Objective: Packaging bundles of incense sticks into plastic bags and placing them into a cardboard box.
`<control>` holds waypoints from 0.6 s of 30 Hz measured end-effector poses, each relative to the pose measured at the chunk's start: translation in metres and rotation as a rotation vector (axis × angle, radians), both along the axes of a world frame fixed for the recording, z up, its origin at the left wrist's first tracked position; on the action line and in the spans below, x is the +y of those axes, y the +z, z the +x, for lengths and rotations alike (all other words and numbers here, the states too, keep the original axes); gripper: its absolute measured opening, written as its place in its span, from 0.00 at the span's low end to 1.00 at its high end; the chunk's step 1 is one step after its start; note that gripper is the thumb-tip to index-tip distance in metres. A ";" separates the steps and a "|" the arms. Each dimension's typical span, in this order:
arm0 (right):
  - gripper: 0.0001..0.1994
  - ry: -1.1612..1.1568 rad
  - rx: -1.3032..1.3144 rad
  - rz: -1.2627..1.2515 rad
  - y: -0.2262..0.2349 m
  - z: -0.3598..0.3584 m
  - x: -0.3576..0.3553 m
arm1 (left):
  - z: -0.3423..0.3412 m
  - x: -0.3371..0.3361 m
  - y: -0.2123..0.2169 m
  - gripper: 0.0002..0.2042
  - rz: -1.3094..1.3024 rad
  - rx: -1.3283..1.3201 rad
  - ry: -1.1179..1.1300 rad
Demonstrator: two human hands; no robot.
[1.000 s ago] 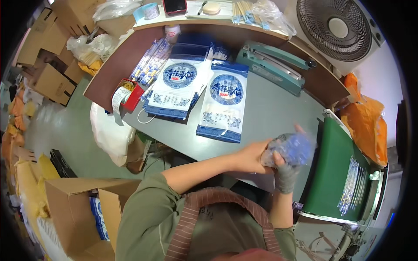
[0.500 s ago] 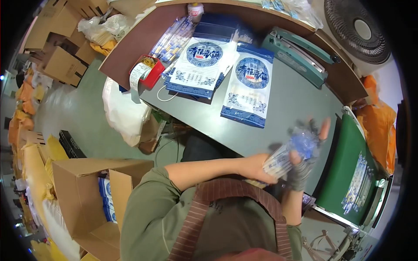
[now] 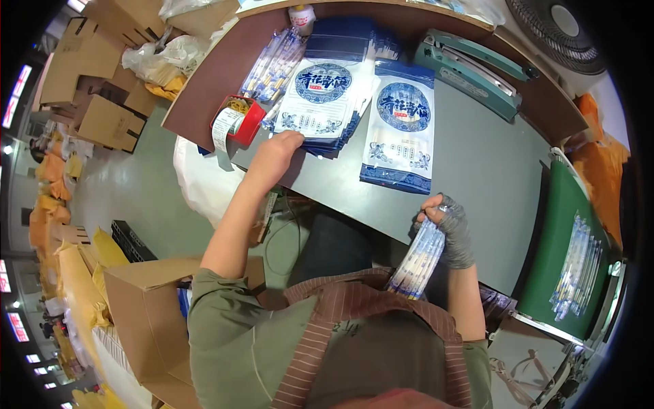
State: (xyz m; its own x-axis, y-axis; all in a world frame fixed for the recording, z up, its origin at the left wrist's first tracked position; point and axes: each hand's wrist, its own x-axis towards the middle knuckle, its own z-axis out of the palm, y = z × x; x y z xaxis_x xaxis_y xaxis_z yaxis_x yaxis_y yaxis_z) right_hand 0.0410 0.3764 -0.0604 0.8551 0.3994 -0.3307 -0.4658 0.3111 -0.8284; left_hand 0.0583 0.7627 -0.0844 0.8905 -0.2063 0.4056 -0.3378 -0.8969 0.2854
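Right hand (image 3: 452, 228) grips a blue-and-white bundle of slim sticks (image 3: 417, 264) by one end beside the grey table (image 3: 487, 170), so a slack hold could spill it while the left hand (image 3: 274, 157), can't tell if pinching, touches blue-and-white plastic bags (image 3: 315, 112).

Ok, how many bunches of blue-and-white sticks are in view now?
3: one bunch in the right hand; a second bunch on the desk, left of the pouches; a third bunch on the green surface. More may be hidden behind the pouches.

fan (image 3: 565, 22): cut off by top edge | wrapped bundle (image 3: 419, 264): upper end partly hidden by right grip (image 3: 449, 232)
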 end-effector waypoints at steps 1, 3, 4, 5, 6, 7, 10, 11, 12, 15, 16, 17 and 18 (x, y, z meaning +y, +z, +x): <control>0.10 -0.003 0.004 -0.003 0.002 0.000 -0.002 | 0.007 0.003 0.005 0.12 0.005 0.003 -0.006; 0.10 -0.008 0.010 0.000 0.003 0.000 -0.004 | 0.023 0.010 0.019 0.08 -0.215 0.308 0.006; 0.10 -0.014 0.011 -0.005 0.003 0.000 -0.005 | 0.032 0.013 0.018 0.07 -0.396 0.389 -0.014; 0.10 -0.019 0.011 -0.009 0.003 0.000 -0.005 | 0.039 0.014 0.020 0.07 -0.389 0.390 -0.014; 0.10 -0.026 0.025 0.003 0.001 0.000 -0.005 | 0.046 0.015 0.021 0.07 -0.496 0.483 -0.029; 0.10 -0.030 0.022 0.010 0.001 -0.001 -0.005 | 0.052 0.016 0.024 0.07 -0.603 0.575 -0.043; 0.09 -0.022 0.002 -0.024 0.003 -0.005 -0.006 | 0.057 0.018 0.026 0.09 -0.642 0.575 -0.025; 0.09 -0.026 0.016 -0.004 0.003 -0.006 -0.006 | 0.056 0.017 0.029 0.10 -0.692 0.597 -0.001; 0.09 -0.029 0.028 0.016 0.003 -0.007 -0.009 | 0.057 0.018 0.029 0.09 -0.714 0.573 -0.006; 0.09 -0.056 0.019 0.004 0.002 -0.014 -0.017 | 0.054 0.012 0.030 0.08 -0.716 0.654 -0.020; 0.09 -0.058 0.017 0.009 0.002 -0.016 -0.021 | 0.054 0.008 0.032 0.08 -0.710 0.653 -0.021; 0.09 -0.064 0.006 -0.004 0.003 -0.018 -0.024 | 0.054 0.002 0.033 0.09 -0.664 0.587 -0.030; 0.10 -0.076 -0.005 -0.016 0.004 -0.020 -0.028 | 0.057 -0.007 0.038 0.11 -0.616 0.523 -0.044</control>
State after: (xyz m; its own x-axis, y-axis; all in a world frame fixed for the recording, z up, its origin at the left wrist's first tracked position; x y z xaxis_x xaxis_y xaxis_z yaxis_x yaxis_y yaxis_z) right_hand 0.0207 0.3487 -0.0566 0.8843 0.3278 -0.3324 -0.4374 0.3325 -0.8355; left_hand 0.1148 0.7552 -0.0464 0.9926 -0.1212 -0.0084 -0.0558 -0.5163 0.8546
